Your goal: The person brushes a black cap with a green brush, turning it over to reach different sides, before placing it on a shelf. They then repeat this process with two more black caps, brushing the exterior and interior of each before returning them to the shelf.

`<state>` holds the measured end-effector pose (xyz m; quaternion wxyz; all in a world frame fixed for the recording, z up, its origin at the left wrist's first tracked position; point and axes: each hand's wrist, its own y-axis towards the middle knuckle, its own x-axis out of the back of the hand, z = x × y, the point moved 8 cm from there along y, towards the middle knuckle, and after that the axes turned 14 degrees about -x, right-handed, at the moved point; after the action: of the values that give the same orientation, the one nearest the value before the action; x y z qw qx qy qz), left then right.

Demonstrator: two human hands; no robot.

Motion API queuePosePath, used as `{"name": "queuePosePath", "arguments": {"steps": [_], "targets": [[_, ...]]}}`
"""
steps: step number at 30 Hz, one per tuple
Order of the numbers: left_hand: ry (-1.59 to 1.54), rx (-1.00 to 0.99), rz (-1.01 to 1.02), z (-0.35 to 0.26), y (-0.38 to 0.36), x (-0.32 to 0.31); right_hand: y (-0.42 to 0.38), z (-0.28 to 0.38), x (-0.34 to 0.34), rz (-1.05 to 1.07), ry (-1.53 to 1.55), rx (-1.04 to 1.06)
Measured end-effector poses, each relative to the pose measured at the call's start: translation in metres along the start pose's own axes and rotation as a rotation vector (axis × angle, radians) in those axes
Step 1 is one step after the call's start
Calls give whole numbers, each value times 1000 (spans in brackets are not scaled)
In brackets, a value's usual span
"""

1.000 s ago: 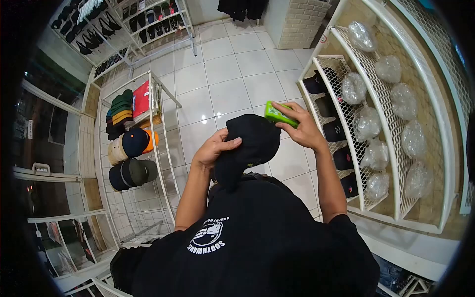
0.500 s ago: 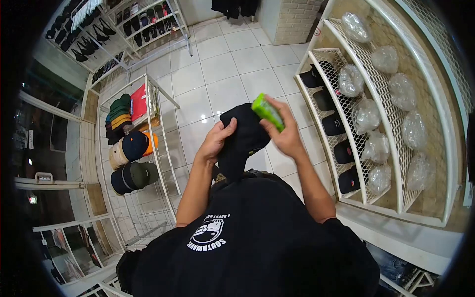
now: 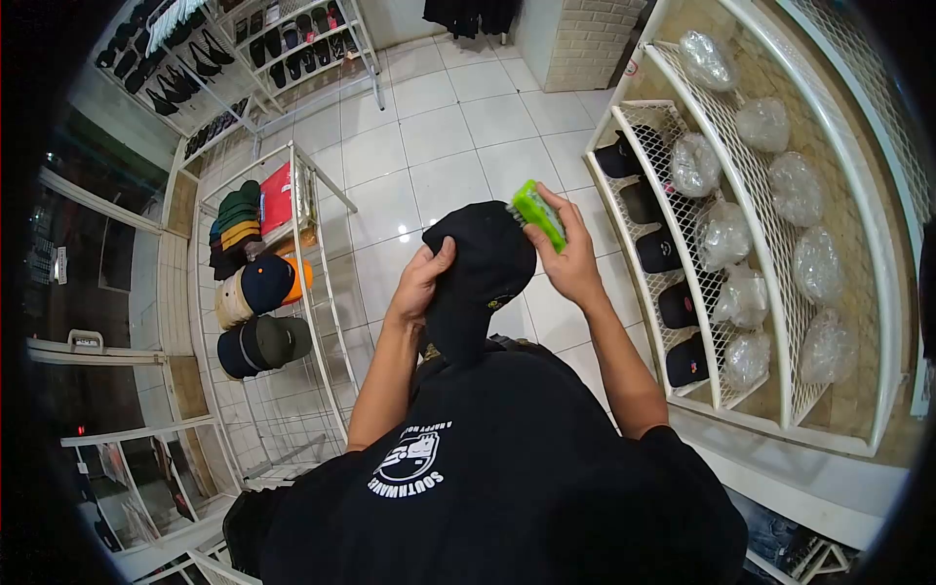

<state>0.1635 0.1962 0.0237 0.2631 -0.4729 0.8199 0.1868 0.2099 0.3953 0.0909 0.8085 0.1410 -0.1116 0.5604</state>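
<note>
A black cap (image 3: 480, 258) hangs in front of my body, its brim pointing down toward my shirt. My left hand (image 3: 421, 278) grips its left side, with the thumb on the outside of the fabric. In my right hand (image 3: 567, 255) is a bright green brush (image 3: 539, 216), its bristles facing left toward the cap. The brush is close beside the cap's upper right side; whether the bristles touch the fabric is hard to tell. A small yellowish mark shows on the cap near its lower right.
On the right stands a white mesh shelf (image 3: 770, 263) with black caps (image 3: 658, 251) and clear plastic-wrapped bundles (image 3: 723, 234). A white rack (image 3: 327, 283) on the left holds stacked caps (image 3: 266, 285) and a red package (image 3: 277, 202). Sandals fill shelves at the back left.
The brush has shifted slightly right, and its bristles now show at its left edge. The cap has turned a little, showing more of its rounded crown.
</note>
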Motion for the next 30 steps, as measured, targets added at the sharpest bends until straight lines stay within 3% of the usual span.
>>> {"name": "queuePosePath", "arguments": {"steps": [3,5,8,11,13,15,18,21,22,23,25,27,30], "targets": [[27,-9,-30,1,2,-2,-19,14,-4,11,84,177],[9,-9,3,5,1,8,-34,31,-17,94,-85,323],[-10,1,29,4,-4,0,1,-20,-6,10,-135,27],[-3,-10,-1,2,-1,-3,-8,-1,3,-47,-7,82],[-7,-4,-25,7,-7,3,-27,30,-12,83,-10,239],[-35,4,59,9,-3,5,-17,17,-14,32,-37,189],[-4,-33,22,-2,-3,-11,5,-19,0,-78,-74,23],[48,-30,25,3,0,-2,-20,22,-4,-62,101,230],[48,-26,19,3,-3,-2,-29,37,-16,37,10,274],[55,-2,-2,3,-4,-2,-28,31,-21,7,-63,303],[64,23,-10,4,-2,-8,0,-6,-12,-54,-76,104],[97,-38,-127,-1,-2,-1,2,-20,-6,-120,-102,75],[125,-13,-205,-3,1,6,-40,33,-24,-91,-150,363]]}}
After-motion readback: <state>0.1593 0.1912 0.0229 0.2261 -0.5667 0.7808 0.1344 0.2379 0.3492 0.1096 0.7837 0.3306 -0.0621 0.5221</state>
